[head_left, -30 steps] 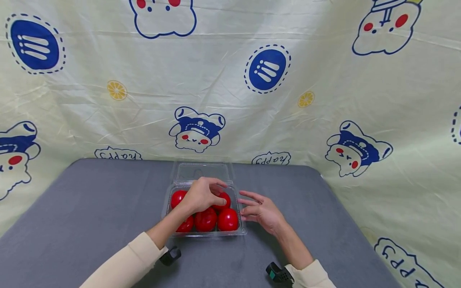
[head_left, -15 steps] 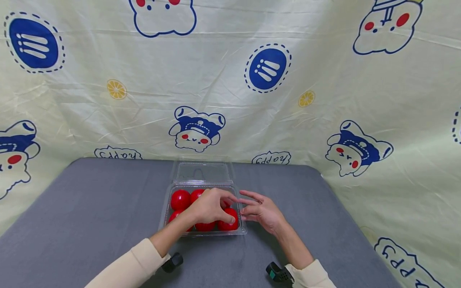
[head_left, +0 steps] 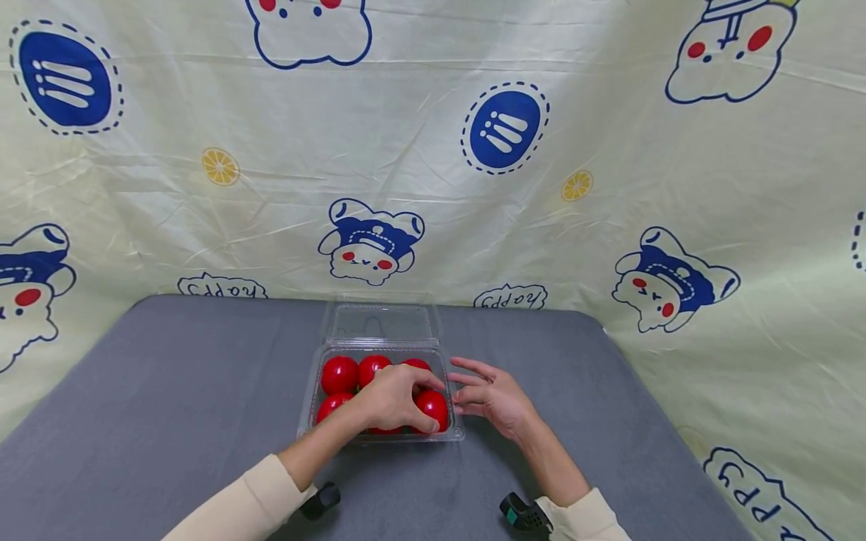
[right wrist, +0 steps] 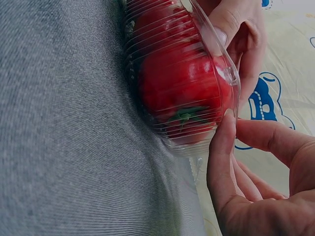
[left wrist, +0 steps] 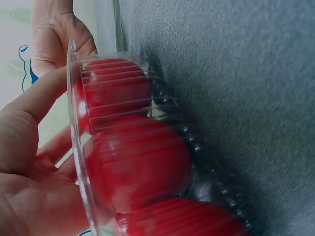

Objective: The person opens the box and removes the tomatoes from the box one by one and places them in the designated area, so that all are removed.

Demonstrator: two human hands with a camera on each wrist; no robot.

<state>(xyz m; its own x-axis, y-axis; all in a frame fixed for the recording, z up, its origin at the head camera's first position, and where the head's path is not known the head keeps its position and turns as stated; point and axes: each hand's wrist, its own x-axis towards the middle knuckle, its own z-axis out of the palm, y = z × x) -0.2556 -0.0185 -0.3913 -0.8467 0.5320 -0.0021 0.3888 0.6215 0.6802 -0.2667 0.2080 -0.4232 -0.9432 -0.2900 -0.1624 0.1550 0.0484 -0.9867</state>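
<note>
A clear plastic clamshell box (head_left: 313, 398) stands on the table with several red tomatoes (head_left: 340, 375) in it. My left hand (head_left: 392, 400) reaches over the front row, thumb and fingers round the front right tomato (head_left: 433, 409). In the left wrist view the thumb of this hand (left wrist: 19, 137) crosses the box's front rim, and the far fingers are partly hidden. At the box's right side my right hand (head_left: 497, 398) pinches the rim (right wrist: 235, 93) between thumb and finger, its other fingers spread. A green stem (right wrist: 184, 115) shows through the ribbed wall.
The box's clear lid (head_left: 382, 323) lies folded back behind it. A grey cloth covers the table (head_left: 203, 391). Behind hangs a pale curtain (head_left: 419, 150) with cartoon prints. A black wrist device (head_left: 524, 515) sits at the right sleeve, another at the left.
My left hand has come from the back right tomato toward the front right one and now grips it; that tomato has shifted slightly. The right hand has stayed at the box's edge.
</note>
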